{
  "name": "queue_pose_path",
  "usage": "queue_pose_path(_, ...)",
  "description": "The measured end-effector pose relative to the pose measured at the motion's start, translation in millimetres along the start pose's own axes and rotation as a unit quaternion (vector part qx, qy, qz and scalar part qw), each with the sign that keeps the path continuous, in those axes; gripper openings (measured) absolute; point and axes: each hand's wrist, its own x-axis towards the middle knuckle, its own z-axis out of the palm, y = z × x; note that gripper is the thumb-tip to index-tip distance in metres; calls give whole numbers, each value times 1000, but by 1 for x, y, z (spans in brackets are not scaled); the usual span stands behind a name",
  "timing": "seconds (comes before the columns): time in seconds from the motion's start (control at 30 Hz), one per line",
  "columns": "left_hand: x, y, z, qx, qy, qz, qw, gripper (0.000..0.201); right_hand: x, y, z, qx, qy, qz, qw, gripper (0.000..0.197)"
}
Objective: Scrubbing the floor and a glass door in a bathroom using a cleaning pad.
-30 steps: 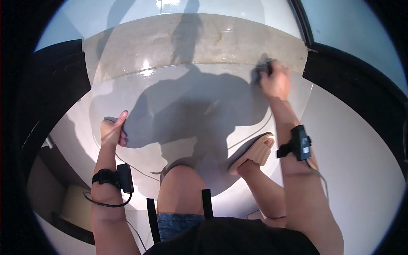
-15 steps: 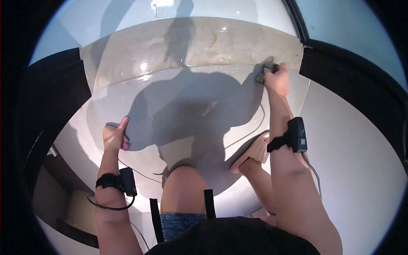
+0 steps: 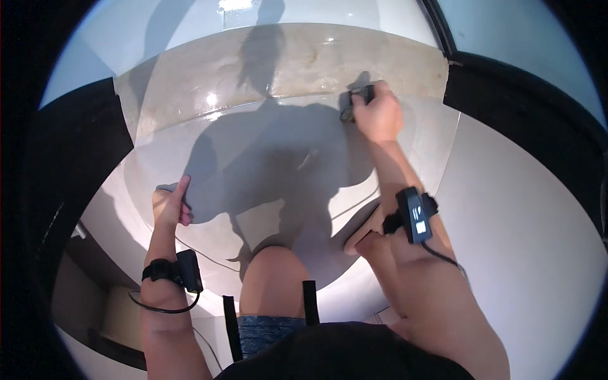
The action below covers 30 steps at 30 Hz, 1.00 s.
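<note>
In my right hand [image 3: 381,117] is a small dark grey-green pad [image 3: 348,111], pressed on the light grey floor [image 3: 304,209] near the seam with a beige tile strip [image 3: 304,57]. My fingers hide part of the pad, and whether it is a sponge or a folded cloth cannot be made out. Lower on the left, my left hand [image 3: 170,204] leans on the floor, thumb stretched out and fingers spread flat, with nothing visible in it.
The beige strip is wet and glossy, with brownish stains. Dark frames [image 3: 88,126] border it on both sides, with a white wall panel [image 3: 513,215] at the right. My bent knee [image 3: 275,278] and a beige shoe [image 3: 362,237] are close by. Thin cables trail from my forearm devices.
My right hand has slid left along the seam with the pad, away from the right-hand frame. The left hand stays in place.
</note>
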Motion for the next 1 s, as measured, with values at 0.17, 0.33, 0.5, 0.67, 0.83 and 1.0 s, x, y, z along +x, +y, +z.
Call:
queue_pose_path(0.17,0,1,0,-6,-6,7,1000,59,30,45,-17,1,-3,141,990,26)
queue_pose_path(0.33,2,-1,-3,0,-3,7,1000,60,2,18,6,11,41,-34,999,26)
queue_pose_path(0.5,-1,2,0,16,-1,12,1000,60,24,34,-10,-19,-4,123,992,24)
queue_pose_path(0.67,2,0,-5,0,-4,24,1000,60,14,28,1,11,7,8,1000,24)
queue_pose_path(0.83,2,0,-5,20,5,5,1000,56,18,27,-2,4,23,81,996,29)
queue_pose_path(1.0,3,-1,-6,-19,-12,15,1000,56,1,15,4,76,5,-40,996,30)
